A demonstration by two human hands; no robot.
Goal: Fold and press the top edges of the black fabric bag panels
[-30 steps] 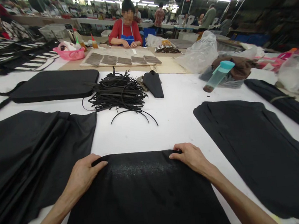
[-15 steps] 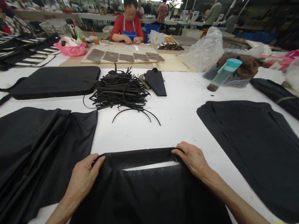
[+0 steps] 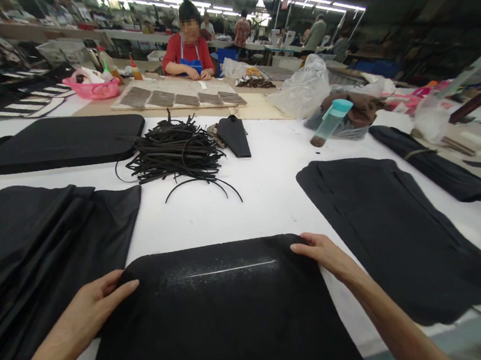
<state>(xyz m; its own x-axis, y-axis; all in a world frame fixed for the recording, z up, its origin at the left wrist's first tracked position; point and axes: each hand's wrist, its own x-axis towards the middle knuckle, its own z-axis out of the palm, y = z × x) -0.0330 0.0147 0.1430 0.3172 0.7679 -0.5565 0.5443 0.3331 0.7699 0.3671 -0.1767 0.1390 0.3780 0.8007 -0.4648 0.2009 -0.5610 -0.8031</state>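
A black leather-like panel [image 3: 221,325] lies before me on the white table. Across its upper part runs a narrow straight slit, with whitish specks around it. My left hand [image 3: 102,300] pinches the panel's upper left corner, thumb on top and fingers underneath. At the upper right corner my right hand [image 3: 317,252] grips the edge in the same way. Left of the panel is a heap of folded black sheets [image 3: 37,247], close to my left hand. To the right lies a stack of black cut panels [image 3: 387,227].
Beyond the panel sit a pile of thin black strips [image 3: 177,152], a rounded black pad [image 3: 64,141] and a small black piece [image 3: 235,137]. A turquoise-lidded bottle [image 3: 331,122] leans by plastic bags [image 3: 308,84]. A pink basket [image 3: 93,89] stands far left; a person in red [image 3: 187,48] sits opposite.
The panel's slit has narrowed from a wide gap to a thin line as the top edge flattened. My hands have moved farther apart. The view has shifted to the right.
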